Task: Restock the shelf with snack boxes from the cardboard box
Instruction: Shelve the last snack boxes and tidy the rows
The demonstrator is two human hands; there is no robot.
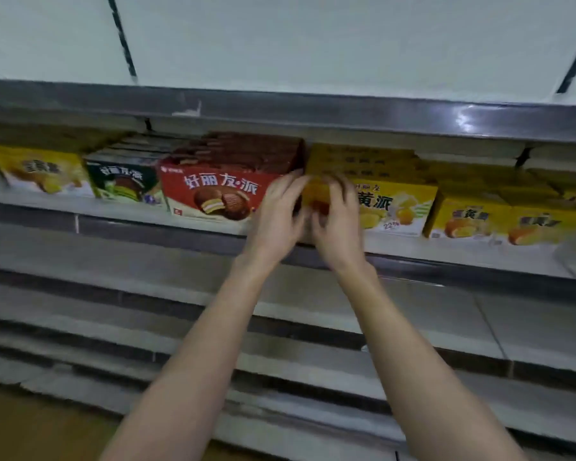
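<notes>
Both hands meet at the yellow snack box (393,202) on the shelf (113,207). The left hand (276,211) and right hand (338,217) curl their fingers around its left end, seemingly gripping it through the blur.

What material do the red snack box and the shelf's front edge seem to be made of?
Red snack box: probably printed paperboard with a slight sheen; flat panels, crisp folded edges.
Shelf's front edge: seemingly grey metal or glossy plastic strip; it shows a bright light reflection. The blur leaves this open.

Snack boxes in one row on the shelf (120,211), under an upper shelf (313,114). Chocolate pie box (213,191) left of centre, egg-yolk pie box (393,204) just right of it. Left hand (276,211) and right hand (338,221) side by side before the seam between them. More shelves (113,294) below.
</notes>
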